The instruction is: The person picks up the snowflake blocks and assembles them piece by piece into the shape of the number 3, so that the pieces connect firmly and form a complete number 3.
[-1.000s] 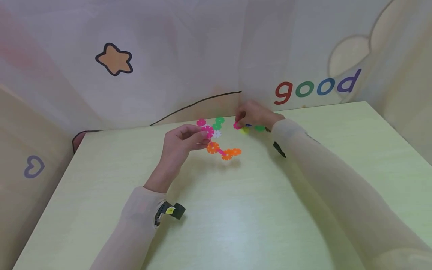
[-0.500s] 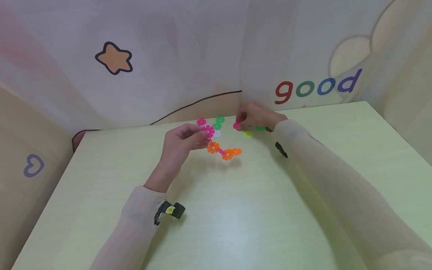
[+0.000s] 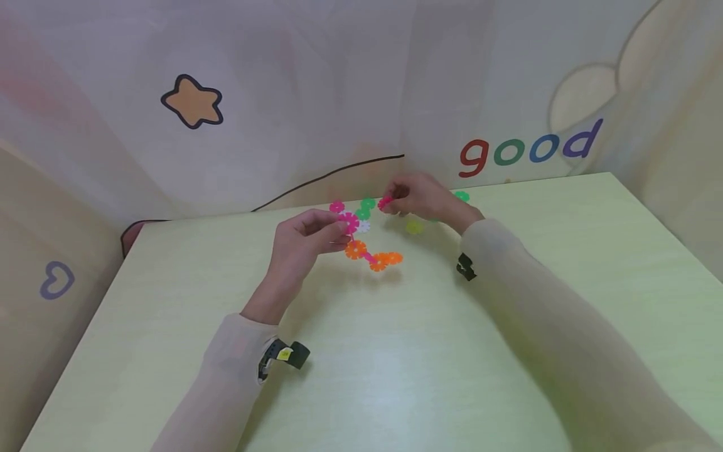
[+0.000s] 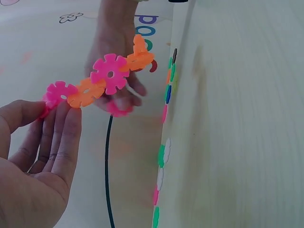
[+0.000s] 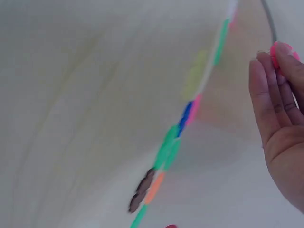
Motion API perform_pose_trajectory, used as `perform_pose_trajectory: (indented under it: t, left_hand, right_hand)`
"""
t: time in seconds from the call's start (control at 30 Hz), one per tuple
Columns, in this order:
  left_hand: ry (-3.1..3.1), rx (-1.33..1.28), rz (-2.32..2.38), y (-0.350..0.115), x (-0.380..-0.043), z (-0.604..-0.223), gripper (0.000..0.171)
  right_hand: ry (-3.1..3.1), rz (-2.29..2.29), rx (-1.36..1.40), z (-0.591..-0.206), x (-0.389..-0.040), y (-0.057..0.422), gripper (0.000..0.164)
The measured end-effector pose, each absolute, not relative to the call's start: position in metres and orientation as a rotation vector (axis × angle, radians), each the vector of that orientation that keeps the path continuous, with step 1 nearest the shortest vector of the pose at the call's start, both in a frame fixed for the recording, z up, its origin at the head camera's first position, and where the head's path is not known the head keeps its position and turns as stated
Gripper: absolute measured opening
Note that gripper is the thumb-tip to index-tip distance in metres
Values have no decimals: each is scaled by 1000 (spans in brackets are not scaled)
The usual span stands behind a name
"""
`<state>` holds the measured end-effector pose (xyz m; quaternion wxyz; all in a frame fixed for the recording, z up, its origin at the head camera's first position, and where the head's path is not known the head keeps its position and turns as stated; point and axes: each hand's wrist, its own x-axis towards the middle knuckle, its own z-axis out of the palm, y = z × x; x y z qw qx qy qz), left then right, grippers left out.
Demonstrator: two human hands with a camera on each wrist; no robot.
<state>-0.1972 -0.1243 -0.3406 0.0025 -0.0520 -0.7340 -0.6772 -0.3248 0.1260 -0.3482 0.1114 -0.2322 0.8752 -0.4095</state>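
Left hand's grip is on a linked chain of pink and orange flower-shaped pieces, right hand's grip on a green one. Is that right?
Not quite: the piece in the right hand's grip is pink, not green, as the head view shows. The left hand's grip on the pink and orange chain is as you said.

A muted, even light fills the place, seemingly from overhead, and leaves a pale glare on the near middle of the tabletop (image 3: pixel 395 376). Soft-edged shadows lie beside the left sleeve (image 3: pixel 206 383) and the right sleeve (image 3: pixel 553 320), a faint one below the chain of discs (image 3: pixel 356 250). The far curtain (image 3: pixel 316 81) looks greyish. In the left wrist view, the right hand (image 3: pixel 420 196) and its pink disc (image 3: pixel 385 203) are blurred. The right wrist view is dim and hazy, its row of discs (image 5: pixel 166 147) smeared.
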Motion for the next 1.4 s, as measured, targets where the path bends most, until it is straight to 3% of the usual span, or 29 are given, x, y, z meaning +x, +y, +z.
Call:
perform_pose_trajectory:
  t: [0.47,0.73,1.4]
  left_hand:
    - [-2341,-152,-2108,-121,-196,-340,28]
    - [-2360,-115,-2091,-120,-196,-339,30]
    - [-2328,-143,-2131,-120,-195,-337,30]
  right_hand:
    - [2446,-1726,-981,-325,-267,115,14]
    - [2436,-1720,-989,-325,-263,116,20]
    - [2337,-1837,-1174,-321,-257,114,15]
